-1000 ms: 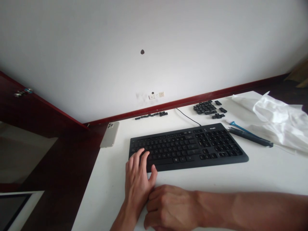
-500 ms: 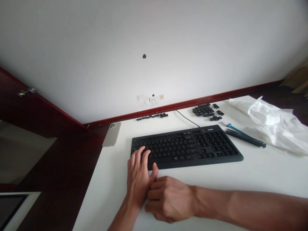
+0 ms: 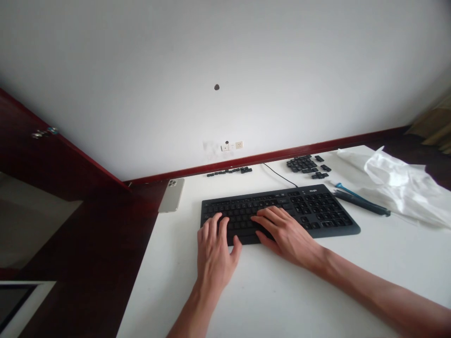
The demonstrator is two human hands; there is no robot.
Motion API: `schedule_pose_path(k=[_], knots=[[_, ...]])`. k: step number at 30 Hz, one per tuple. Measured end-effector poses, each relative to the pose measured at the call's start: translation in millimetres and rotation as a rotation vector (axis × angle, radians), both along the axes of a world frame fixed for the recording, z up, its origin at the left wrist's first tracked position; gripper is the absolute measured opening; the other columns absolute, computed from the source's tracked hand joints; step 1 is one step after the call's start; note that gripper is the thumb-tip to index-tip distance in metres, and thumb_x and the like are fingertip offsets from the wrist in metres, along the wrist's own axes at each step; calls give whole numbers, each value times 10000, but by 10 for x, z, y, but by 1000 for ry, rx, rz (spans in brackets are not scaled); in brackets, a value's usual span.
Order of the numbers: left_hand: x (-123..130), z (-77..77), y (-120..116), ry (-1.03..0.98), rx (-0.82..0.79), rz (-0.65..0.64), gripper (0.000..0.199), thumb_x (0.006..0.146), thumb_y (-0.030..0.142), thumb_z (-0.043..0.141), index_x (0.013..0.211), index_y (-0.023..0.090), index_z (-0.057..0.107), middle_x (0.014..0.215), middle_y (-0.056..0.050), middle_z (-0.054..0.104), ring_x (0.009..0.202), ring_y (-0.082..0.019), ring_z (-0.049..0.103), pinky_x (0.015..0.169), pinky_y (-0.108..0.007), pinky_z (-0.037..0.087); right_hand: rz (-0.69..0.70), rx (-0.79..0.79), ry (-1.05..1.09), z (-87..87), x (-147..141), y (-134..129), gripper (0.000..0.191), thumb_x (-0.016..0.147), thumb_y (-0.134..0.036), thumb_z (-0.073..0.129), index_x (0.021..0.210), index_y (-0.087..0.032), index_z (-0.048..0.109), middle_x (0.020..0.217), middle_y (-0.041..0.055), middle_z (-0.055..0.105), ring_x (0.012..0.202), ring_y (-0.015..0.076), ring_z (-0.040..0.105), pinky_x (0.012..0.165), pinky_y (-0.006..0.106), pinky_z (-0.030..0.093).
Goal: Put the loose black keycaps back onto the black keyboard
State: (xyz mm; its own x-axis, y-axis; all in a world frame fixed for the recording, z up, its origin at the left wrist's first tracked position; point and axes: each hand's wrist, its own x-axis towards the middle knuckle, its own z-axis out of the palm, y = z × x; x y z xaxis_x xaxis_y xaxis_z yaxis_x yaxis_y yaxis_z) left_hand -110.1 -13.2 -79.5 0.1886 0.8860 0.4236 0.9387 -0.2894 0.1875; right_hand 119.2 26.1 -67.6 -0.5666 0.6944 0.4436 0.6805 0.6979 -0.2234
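Note:
A black keyboard point(image 3: 243, 218) lies on the white table in front of me, with keycaps absent from its number pad at the right. My left hand point(image 3: 216, 249) rests over its left part, fingers spread on the keys and thumb at the front edge. Over the middle of the keys sits my right hand point(image 3: 282, 234), fingers extended and slightly bent, the thumb near the space bar. Neither hand grasps anything. The fingers cover some of the keys.
Behind the keyboard lie a row of loose keycaps point(image 3: 229, 172) and a keycap pile point(image 3: 302, 164). A phone point(image 3: 171, 195) is at the left table edge. On the right are a dark brush-like tool point(image 3: 362, 202), a blue-handled tool point(image 3: 347, 189) and a white plastic bag point(image 3: 398, 183).
My right hand has moved from a closed pose beside my left wrist up onto the keyboard, its fingers now extended. My left hand stays on the left keys. The view has shifted slightly.

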Motion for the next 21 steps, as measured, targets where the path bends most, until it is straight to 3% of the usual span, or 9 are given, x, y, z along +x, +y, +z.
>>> schedule_pose_path(k=[4, 14, 21], knots=[[-2, -3, -9, 10, 19, -1, 378, 927, 219, 570, 1300, 162, 595, 1395, -156, 573, 1230, -320, 547, 1017, -487, 450, -69, -8, 7, -58, -102, 8, 209, 970, -250, 572, 1128, -160, 674, 1047, 113, 682, 923, 240, 621, 824, 412, 518], [3, -11, -24, 23, 38, 1, 407, 925, 207, 569, 1328, 149, 581, 1414, -154, 569, 1258, -323, 533, 1048, -490, 433, -101, 34, 34, -111, -148, -19, 229, 969, -236, 550, 1161, -175, 659, 1093, 122, 681, 1042, 275, 598, 871, 429, 487], [3, -11, -17, 10, 36, -3, 396, 924, 204, 570, 1317, 154, 584, 1403, -154, 576, 1253, -323, 537, 1028, -483, 435, -85, 57, 72, -136, -132, -24, 219, 968, -224, 559, 1138, -166, 683, 1039, 105, 704, 932, 233, 626, 817, 392, 501]])
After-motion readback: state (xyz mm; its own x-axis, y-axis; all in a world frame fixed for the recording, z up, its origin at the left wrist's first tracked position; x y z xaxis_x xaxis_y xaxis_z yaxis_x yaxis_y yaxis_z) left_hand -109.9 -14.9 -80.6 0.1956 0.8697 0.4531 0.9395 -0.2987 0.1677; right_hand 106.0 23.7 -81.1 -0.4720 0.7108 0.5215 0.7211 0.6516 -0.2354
